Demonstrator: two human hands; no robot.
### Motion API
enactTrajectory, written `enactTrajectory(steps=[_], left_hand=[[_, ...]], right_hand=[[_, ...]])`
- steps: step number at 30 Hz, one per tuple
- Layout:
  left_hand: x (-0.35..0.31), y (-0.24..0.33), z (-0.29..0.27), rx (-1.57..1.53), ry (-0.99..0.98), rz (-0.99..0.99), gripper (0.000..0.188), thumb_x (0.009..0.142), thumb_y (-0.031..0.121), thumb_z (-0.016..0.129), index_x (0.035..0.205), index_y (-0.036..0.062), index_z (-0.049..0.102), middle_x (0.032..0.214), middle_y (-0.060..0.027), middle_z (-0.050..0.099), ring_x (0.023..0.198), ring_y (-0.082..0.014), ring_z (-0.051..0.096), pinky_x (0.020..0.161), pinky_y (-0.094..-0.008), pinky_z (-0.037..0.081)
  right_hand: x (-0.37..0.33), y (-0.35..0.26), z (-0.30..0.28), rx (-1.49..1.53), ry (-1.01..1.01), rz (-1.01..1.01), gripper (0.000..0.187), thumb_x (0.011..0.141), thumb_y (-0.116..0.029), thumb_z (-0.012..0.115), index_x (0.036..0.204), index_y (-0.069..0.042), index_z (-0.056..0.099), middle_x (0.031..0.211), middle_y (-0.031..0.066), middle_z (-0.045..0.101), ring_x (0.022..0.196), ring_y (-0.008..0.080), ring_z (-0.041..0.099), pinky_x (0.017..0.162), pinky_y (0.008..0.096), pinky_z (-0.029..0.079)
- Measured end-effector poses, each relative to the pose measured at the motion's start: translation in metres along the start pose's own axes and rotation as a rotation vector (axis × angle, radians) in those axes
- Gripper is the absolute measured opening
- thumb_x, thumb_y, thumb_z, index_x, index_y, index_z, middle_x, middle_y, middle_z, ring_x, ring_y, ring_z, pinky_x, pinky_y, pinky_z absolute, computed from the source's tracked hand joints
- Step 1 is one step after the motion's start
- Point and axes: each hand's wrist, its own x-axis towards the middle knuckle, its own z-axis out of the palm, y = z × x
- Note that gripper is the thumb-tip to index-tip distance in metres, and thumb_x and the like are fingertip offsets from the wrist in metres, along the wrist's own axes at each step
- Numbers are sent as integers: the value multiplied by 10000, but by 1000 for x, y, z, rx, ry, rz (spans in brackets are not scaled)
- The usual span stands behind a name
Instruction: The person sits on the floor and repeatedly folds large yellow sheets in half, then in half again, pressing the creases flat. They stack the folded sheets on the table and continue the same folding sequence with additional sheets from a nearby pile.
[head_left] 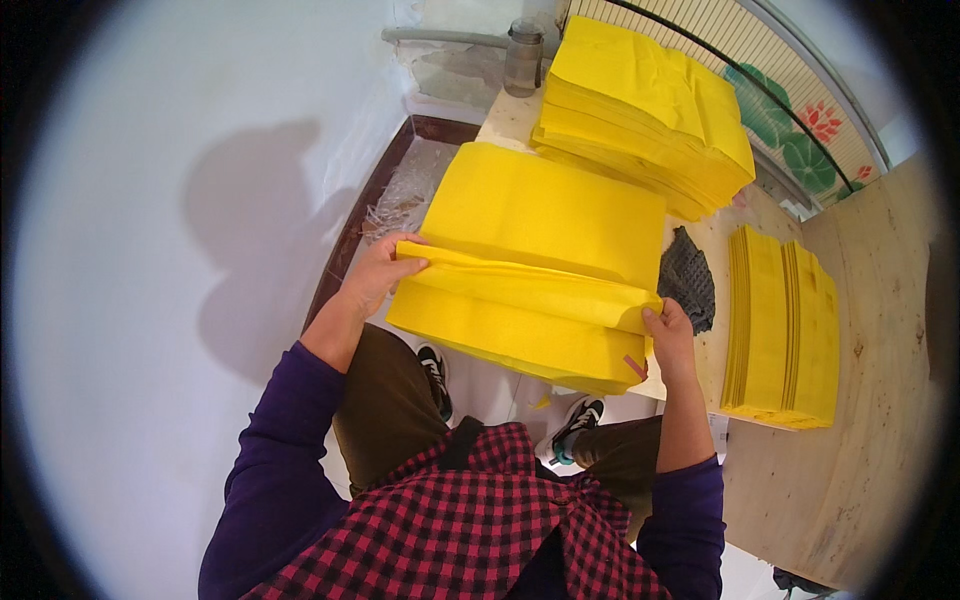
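The yellow sheet (pixel 530 284) spans the front part of the near stack (pixel 550 215), its raised edge bowed between two hands; whether it is a single layer cannot be told. The left hand (pixel 375 272) pinches the left end, thumb uppermost. The right hand (pixel 672 332) pinches the right end beside a small reddish strip (pixel 636 368). From where I stand, uneven tension between the two grips appears the main hazard: it could skew the edge or set a crease. A loose pinch could let one end drop. The stack's front reaches the near side of the surface (pixel 710 365), so a hard pull toward the body could shift the upper layers. A dark textured cloth (pixel 688 282) lies just beyond the right hand and could snag. Farther out are folded yellow bundles (pixel 782 330), a rear stack (pixel 645 110) and a jar (pixel 523 62).
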Motion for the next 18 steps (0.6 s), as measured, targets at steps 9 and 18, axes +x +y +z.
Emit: enactTrajectory(steps=[9, 18], left_hand=[[2, -1, 3, -18, 35, -17, 242, 864, 64, 669, 1090, 46, 586, 986, -34, 637, 906, -120, 604, 818, -250, 470], [3, -1, 4, -28, 39, -4, 232, 860, 72, 670, 1076, 35, 595, 991, -46, 646, 904, -137, 618, 827, -263, 471]], right_hand=[[-1, 3, 1, 80, -19, -39, 226, 940, -56, 549, 1150, 22, 574, 1006, 59, 655, 894, 112, 606, 829, 246, 465], [-8, -2, 1, 21, -11, -55, 225, 936, -63, 567, 1144, 22, 565, 1000, 63, 655, 888, 116, 610, 815, 257, 475]])
